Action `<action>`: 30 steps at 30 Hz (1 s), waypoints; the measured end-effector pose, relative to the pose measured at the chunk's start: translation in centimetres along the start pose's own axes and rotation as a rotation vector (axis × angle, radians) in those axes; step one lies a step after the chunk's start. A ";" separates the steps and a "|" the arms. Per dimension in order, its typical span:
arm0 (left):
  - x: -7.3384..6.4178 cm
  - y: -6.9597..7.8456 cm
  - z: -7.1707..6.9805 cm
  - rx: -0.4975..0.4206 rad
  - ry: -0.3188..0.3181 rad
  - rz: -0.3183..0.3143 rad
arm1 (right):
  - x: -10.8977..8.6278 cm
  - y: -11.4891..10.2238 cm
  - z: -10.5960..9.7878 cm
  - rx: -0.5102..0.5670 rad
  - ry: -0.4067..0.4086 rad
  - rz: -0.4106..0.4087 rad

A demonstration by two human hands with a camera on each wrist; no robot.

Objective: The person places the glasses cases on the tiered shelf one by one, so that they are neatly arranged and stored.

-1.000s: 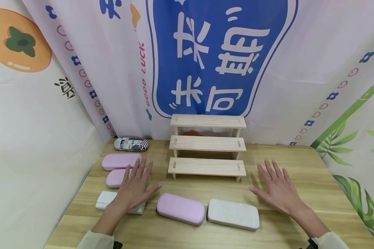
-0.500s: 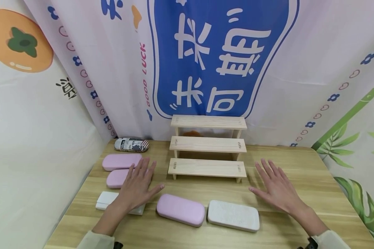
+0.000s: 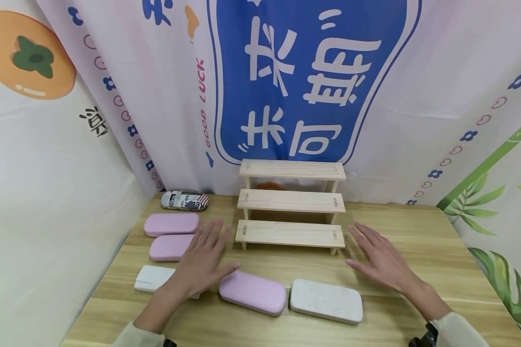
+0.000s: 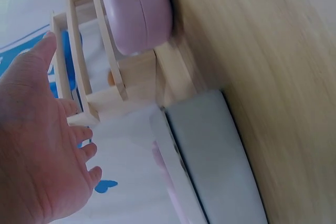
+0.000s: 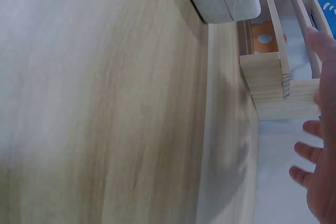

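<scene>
While the left hand [image 3: 203, 261], fingers apart, hovers near 3 pink cases [image 3: 253, 292], the right hand [image 3: 383, 260], unclenched, flanks the stand [image 3: 291, 200].

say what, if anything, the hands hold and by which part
Nothing is held: the left hand and the right hand are both empty, one to each side of the stand.

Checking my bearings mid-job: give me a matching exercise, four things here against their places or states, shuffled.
1. letter-printed glasses case
2. off-white glasses case
3. three-tier wooden stand
4. right hand

A. in front of the blue panel
B. gripping nothing
C. at the back left of the table
D. just right of a pink glasses case

Pairs: 1-C, 2-D, 3-A, 4-B
</scene>
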State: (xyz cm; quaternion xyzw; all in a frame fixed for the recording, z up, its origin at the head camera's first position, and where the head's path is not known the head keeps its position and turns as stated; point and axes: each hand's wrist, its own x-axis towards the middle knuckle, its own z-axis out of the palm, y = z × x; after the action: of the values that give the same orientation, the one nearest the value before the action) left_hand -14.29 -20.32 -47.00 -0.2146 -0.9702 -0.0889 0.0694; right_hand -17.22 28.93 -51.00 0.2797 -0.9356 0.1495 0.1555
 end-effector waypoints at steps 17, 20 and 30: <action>0.2 2.9 0.5 -0.040 0.006 0.112 | 1.4 0.1 1.3 0.146 0.052 -0.103; 0.3 3.4 0.6 -0.031 0.014 0.134 | 1.6 -0.1 1.3 0.189 0.039 -0.089; 1.4 5.6 0.7 -0.117 -0.009 0.194 | 2.5 0.2 1.8 0.343 0.031 -0.085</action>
State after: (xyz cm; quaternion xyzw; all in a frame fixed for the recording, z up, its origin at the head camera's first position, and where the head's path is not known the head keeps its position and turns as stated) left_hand -13.24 -14.59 -46.60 -0.3117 -0.9382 -0.1374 0.0606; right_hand -19.73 27.25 -51.69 0.3389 -0.8813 0.3043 0.1259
